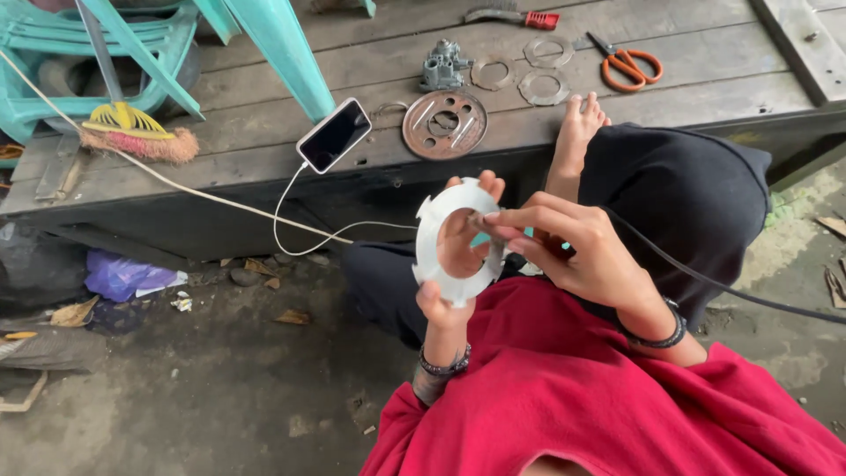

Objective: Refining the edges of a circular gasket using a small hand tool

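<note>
Bench front blocked: phone [334, 134] w/ cable, rusty disc [445, 124], gaskets [543, 86]; bare planks [256, 115] btwn chair leg and phone.

A dark-screened white phone [334, 134] lies tilted on the wooden platform [264, 123], cable attached

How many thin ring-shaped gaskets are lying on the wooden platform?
3, all near the orange scissors: one beside the grey metal part, one at the back, one nearest the foot. None seems hidden.
</note>
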